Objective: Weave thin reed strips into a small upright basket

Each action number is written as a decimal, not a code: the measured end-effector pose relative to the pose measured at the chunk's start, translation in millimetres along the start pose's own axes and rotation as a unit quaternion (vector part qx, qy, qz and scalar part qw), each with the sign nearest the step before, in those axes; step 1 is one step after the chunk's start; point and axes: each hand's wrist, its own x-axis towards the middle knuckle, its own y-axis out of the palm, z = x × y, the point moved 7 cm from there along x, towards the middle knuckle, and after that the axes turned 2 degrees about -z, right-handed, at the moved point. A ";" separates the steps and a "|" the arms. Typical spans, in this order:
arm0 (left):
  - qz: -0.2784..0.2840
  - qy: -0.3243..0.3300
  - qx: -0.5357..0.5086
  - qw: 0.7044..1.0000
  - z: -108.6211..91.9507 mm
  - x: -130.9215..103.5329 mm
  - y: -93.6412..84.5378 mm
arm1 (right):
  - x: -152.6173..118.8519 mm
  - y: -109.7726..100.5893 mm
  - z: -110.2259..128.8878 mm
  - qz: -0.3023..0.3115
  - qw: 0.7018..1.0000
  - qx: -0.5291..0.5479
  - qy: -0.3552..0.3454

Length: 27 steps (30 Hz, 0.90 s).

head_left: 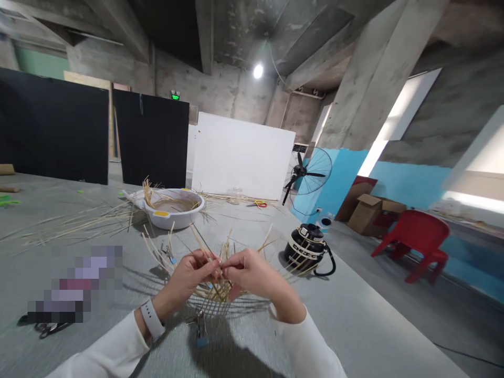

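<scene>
at centre frame the left hand (189,275) and right hand (252,273) pinch one straw strand (221,261) together, fingertips meeting above the half-woven straw piece (214,294) to steady it.

- Two bare hands in white sleeves meet over a grey table; the left hand (191,276) and right hand (252,274) pinch thin straw strands between fingertips that almost touch.
- Below the hands sits a half-woven straw basket frame (214,291), its pale spokes fanning upward and outward.
- A small metal clip with a blue tip (201,328) lies on the table just in front of the frame.
- Farther back stands a round white plastic basin (175,208) holding straw, with loose straw stalks (79,220) scattered to its left.
- Off the table to the right, a red plastic chair (413,241) stands on the floor.
</scene>
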 end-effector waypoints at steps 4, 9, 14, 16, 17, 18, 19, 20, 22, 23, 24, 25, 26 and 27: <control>0.001 0.016 0.004 1.000 -4.9 -0.8 0.8 | 3.0 -6.8 3.1 -0.066 0.998 0.008 -0.019; -0.014 0.028 0.021 0.999 -5.5 -0.5 -2.7 | 5.2 -8.6 3.3 -0.133 0.990 -0.012 -0.051; -0.035 -0.018 0.011 0.999 -0.6 0.3 -9.0 | 1.6 -16.1 4.8 -0.176 0.983 -0.023 -0.046; -0.042 -0.012 0.020 0.999 -4.8 0.4 -10.7 | -1.4 -20.2 7.9 -0.192 0.980 -0.015 -0.049; -0.046 -0.005 0.023 0.999 -7.7 0.2 -11.5 | -2.9 -22.3 9.7 -0.203 0.978 -0.008 -0.052; -0.049 0.001 0.023 0.999 -10.4 0.0 -11.8 | -4.2 -23.8 11.4 -0.213 0.976 -0.001 -0.056; -0.049 0.003 0.023 0.999 -12.4 -0.4 -11.8 | -5.2 -24.9 13.0 -0.222 0.973 0.006 -0.060; -0.049 0.002 0.021 0.999 -13.4 -0.7 -11.5 | -5.7 -25.4 13.9 -0.229 0.971 0.011 -0.062; -0.046 -0.001 0.019 0.999 -14.4 -1.1 -11.2 | -6.0 -25.2 14.9 -0.235 0.970 0.012 -0.059; -0.046 -0.001 0.020 0.999 -14.9 -0.9 -11.8 | -6.4 -25.6 15.8 -0.239 0.969 0.015 -0.061; -0.051 0.001 0.021 0.998 -15.5 -0.3 -13.5 | -7.8 -27.2 17.4 -0.247 0.966 0.023 -0.070; -0.061 0.005 0.021 0.998 -16.5 0.7 -16.5 | -10.1 -30.2 19.7 -0.261 0.961 0.035 -0.084; -0.074 0.009 0.019 0.997 -17.7 2.0 -20.8 | -13.6 -34.8 22.5 -0.281 0.953 0.047 -0.103; -0.089 0.012 0.013 0.996 -19.0 3.7 -26.0 | -18.0 -40.6 25.3 -0.304 0.943 0.055 -0.124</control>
